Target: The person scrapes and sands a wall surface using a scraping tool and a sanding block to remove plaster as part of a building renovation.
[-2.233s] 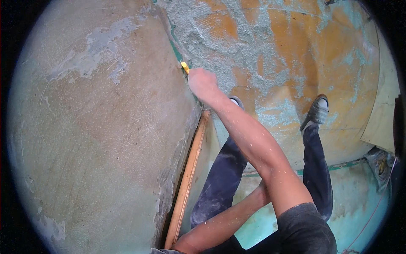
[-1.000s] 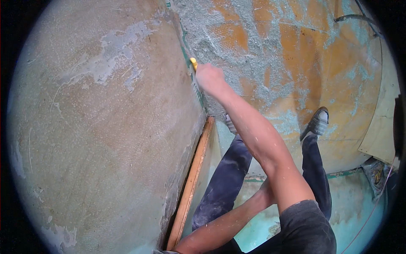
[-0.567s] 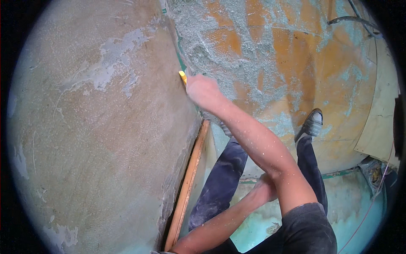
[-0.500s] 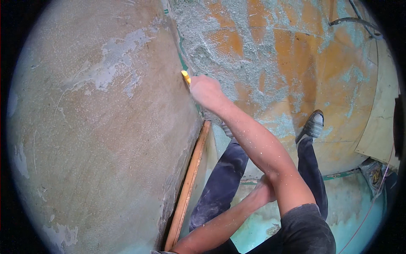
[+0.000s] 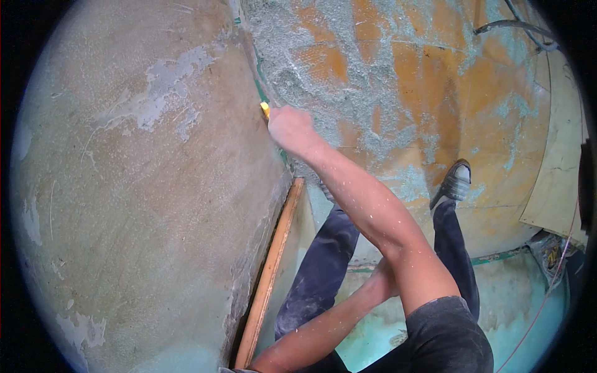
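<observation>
The right hand (image 5: 290, 129), clenched round a slim yellow tool (image 5: 265, 110), has slid toward six o'clock, still along the green-streaked seam (image 5: 259, 87). The left hand (image 5: 384, 281) is half-hidden; grip unclear.

At right are a dark curved hose (image 5: 511, 24), a pale board (image 5: 558, 168), plastic bag (image 5: 550, 256) and red cord (image 5: 529, 326).

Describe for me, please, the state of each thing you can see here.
Yellow tool: gripped, one end showing, the rest hidden.
Right hand: closed on it.
Left hand: partly hidden behind the right arm; grip unclear.
Right arm: flecked with pale specks.
Beige surface: scuffed, with pale bare patches.
Orange surface: patchily coated in rough grey-green.
Wooden strip: whole where visible.
Trousers: dusty.
</observation>
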`<state>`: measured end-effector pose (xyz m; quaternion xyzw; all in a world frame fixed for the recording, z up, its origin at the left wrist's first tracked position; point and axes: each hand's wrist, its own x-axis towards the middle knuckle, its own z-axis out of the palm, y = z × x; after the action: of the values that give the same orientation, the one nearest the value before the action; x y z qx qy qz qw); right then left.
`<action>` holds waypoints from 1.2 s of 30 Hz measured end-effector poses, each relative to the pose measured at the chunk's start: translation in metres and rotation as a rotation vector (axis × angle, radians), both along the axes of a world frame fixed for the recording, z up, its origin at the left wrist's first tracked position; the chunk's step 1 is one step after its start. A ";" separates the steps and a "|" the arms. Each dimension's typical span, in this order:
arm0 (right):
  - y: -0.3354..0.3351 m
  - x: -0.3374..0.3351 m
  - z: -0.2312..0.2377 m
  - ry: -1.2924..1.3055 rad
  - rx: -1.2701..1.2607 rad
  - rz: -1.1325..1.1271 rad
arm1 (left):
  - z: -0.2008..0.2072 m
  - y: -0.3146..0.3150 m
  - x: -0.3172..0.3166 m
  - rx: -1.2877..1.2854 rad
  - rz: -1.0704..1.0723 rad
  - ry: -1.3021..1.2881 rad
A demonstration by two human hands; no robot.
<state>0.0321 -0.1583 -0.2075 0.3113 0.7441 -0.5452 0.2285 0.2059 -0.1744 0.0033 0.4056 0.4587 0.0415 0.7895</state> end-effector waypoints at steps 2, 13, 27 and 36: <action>-0.002 -0.002 -0.001 0.005 0.021 -0.010 | 0.003 -0.004 0.002 0.014 0.011 0.010; 0.002 -0.014 -0.018 -0.044 0.092 0.110 | 0.008 -0.034 0.017 -0.613 0.843 -0.283; -0.006 0.004 -0.007 -0.016 0.032 0.089 | -0.002 -0.033 0.004 -0.007 0.391 -0.030; -0.007 0.004 -0.010 -0.002 0.048 0.070 | -0.023 -0.068 0.045 -0.374 1.034 -0.226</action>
<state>0.0359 -0.1653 -0.2175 0.2913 0.7670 -0.5186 0.2407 0.2510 -0.2426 -0.0201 -0.0259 0.5101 0.3845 0.7690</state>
